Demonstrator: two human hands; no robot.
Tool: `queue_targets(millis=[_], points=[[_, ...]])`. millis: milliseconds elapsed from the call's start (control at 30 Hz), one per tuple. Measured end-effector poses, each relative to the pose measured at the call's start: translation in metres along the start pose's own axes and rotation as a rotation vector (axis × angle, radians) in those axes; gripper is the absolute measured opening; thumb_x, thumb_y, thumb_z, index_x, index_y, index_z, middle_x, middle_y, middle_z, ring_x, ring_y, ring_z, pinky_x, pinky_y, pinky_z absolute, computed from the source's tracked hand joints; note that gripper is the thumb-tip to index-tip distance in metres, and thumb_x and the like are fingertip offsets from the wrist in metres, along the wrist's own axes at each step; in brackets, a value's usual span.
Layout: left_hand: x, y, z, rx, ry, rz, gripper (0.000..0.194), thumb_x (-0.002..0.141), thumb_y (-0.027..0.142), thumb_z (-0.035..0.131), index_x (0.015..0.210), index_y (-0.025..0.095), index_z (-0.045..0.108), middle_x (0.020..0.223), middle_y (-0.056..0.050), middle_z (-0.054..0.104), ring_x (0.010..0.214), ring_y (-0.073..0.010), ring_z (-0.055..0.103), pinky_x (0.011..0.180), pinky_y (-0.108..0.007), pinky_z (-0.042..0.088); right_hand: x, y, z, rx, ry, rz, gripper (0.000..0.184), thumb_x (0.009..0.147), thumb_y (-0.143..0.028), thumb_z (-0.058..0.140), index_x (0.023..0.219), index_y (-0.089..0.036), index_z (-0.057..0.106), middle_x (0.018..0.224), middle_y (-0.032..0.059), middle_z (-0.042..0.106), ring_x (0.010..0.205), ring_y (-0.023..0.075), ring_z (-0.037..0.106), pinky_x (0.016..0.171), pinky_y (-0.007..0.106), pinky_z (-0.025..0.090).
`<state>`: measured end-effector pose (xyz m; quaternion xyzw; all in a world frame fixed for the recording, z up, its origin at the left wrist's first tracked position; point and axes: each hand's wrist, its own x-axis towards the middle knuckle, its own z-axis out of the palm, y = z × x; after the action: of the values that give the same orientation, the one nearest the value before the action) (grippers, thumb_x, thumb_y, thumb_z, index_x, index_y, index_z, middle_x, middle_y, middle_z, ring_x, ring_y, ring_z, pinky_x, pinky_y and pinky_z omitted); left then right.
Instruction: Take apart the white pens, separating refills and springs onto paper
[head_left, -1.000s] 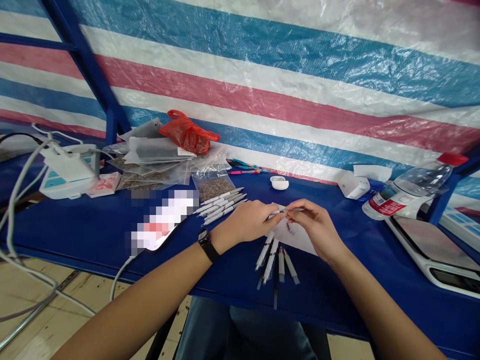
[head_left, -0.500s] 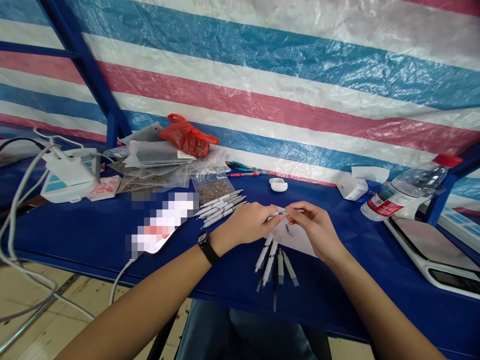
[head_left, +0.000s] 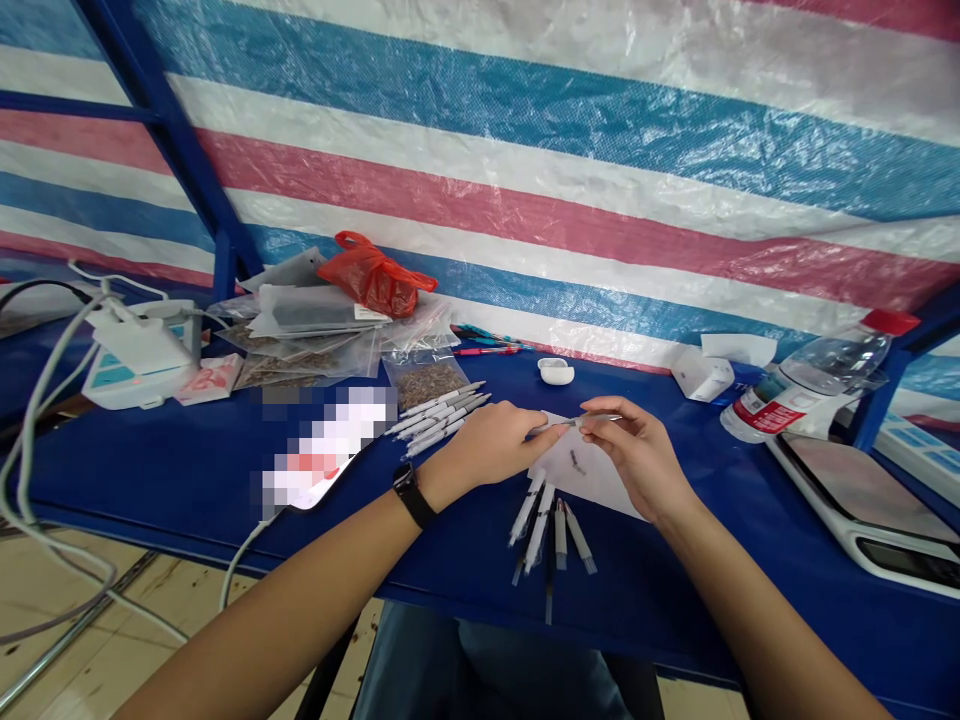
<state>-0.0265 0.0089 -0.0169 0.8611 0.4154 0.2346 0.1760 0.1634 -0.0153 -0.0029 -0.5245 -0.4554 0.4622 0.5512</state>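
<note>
Above a white sheet of paper [head_left: 600, 482], my left hand [head_left: 495, 445] pinches the near end of a slim pen part [head_left: 571, 422], most of it covered by the fingers. My right hand [head_left: 634, 455] is closed on a pale, tapered pen barrel piece [head_left: 609, 416] in line with it; whether the two parts are joined I cannot tell. A few tiny dark pieces [head_left: 576, 462] lie on the paper below. Nearer to me are white pen barrels [head_left: 538, 530], grey-white barrel parts [head_left: 579, 540] and a thin dark refill [head_left: 550, 580].
White pens [head_left: 439, 415] lie in a row left of my hands, by a phone [head_left: 330, 450] on a cable. Behind are bags of small brown parts [head_left: 427, 380], a red plastic bag [head_left: 375, 275] and an earbud case [head_left: 556, 371]. A bottle [head_left: 810, 380] and scale [head_left: 870, 500] stand right.
My right hand has drawn slightly to the right, and a thin grey length now shows between the hands. More of the paper and the tiny dark pieces is uncovered.
</note>
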Motion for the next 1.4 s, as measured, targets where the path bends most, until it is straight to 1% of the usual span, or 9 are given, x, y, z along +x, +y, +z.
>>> queue_targets(millis=[133,300,433,600,733,867,1133,1233,1400], points=[[0.002,-0.002,0.000,-0.020,0.073,-0.054,0.061,0.102,0.053,0.043,0.054,0.021,0.024,0.045,0.004,0.027,0.045,-0.0120,0.031,0.057,-0.030,0.022,0.001,-0.003,-0.001,0.092,0.065,0.028,0.031,0.048,-0.033,0.090,0.072,-0.022,0.073,0.064,-0.0003,0.065,0.068,0.0172,0.062,0.074,0.036,0.053],[0.003,-0.001,-0.002,-0.050,0.085,-0.102,0.064,0.101,0.057,0.043,0.053,0.021,0.022,0.043,0.004,0.025,0.044,-0.0116,0.029,0.061,-0.029,0.026,0.006,-0.001,-0.005,0.204,0.173,0.013,0.033,0.050,-0.032,0.091,0.075,-0.022,0.071,0.066,-0.0012,0.063,0.065,0.0140,0.060,0.067,0.030,0.052],[0.002,0.000,-0.006,-0.052,0.114,-0.121,0.063,0.101,0.059,0.041,0.053,0.022,0.024,0.044,0.003,0.028,0.043,-0.0127,0.030,0.057,-0.031,0.022,0.011,0.000,-0.011,0.224,0.208,-0.008,0.034,0.052,-0.033,0.090,0.078,-0.022,0.071,0.067,-0.0009,0.062,0.064,0.0140,0.059,0.064,0.030,0.053],[0.002,-0.002,-0.007,-0.062,0.140,-0.110,0.061,0.103,0.057,0.039,0.056,0.021,0.023,0.045,0.004,0.028,0.044,-0.0117,0.029,0.059,-0.031,0.023,0.012,-0.003,-0.013,0.178,0.165,0.018,0.030,0.052,-0.035,0.088,0.074,-0.021,0.073,0.065,0.0001,0.060,0.061,0.0143,0.055,0.057,0.030,0.049],[0.002,-0.002,-0.008,-0.071,0.148,-0.095,0.062,0.103,0.057,0.039,0.055,0.021,0.023,0.045,0.004,0.026,0.044,-0.0109,0.027,0.059,-0.031,0.022,0.007,-0.005,-0.009,0.139,0.052,0.091,0.033,0.050,-0.037,0.092,0.074,-0.020,0.078,0.063,0.0001,0.059,0.062,0.0135,0.053,0.058,0.029,0.047],[0.001,0.000,-0.009,-0.075,0.133,-0.099,0.063,0.101,0.057,0.041,0.053,0.021,0.022,0.044,0.004,0.026,0.043,-0.0111,0.026,0.057,-0.031,0.021,0.004,-0.003,-0.005,0.107,-0.032,0.076,0.037,0.051,-0.046,0.094,0.072,-0.021,0.077,0.066,0.0014,0.062,0.063,0.0144,0.053,0.061,0.031,0.046],[0.002,-0.004,-0.006,-0.080,0.107,-0.079,0.062,0.101,0.057,0.043,0.055,0.021,0.020,0.045,0.003,0.023,0.044,-0.0120,0.029,0.055,-0.033,0.019,0.001,-0.006,-0.002,0.060,-0.024,0.059,0.048,0.046,-0.056,0.096,0.068,-0.021,0.071,0.060,-0.0011,0.058,0.060,0.0138,0.052,0.059,0.030,0.044],[0.002,-0.004,-0.005,-0.062,0.110,-0.094,0.063,0.100,0.059,0.042,0.054,0.021,0.020,0.045,0.003,0.023,0.044,-0.0119,0.028,0.055,-0.032,0.019,0.001,-0.006,-0.003,0.031,-0.015,0.031,0.044,0.048,-0.053,0.094,0.067,-0.022,0.070,0.058,-0.0010,0.057,0.057,0.0138,0.051,0.056,0.030,0.042],[0.003,-0.003,-0.006,-0.040,0.140,-0.124,0.063,0.100,0.060,0.040,0.054,0.021,0.020,0.045,0.003,0.025,0.044,-0.0116,0.025,0.056,-0.030,0.022,0.008,-0.006,-0.009,0.017,0.100,-0.011,0.032,0.052,-0.043,0.087,0.062,-0.022,0.065,0.052,-0.0024,0.052,0.049,0.0110,0.044,0.047,0.027,0.033]])
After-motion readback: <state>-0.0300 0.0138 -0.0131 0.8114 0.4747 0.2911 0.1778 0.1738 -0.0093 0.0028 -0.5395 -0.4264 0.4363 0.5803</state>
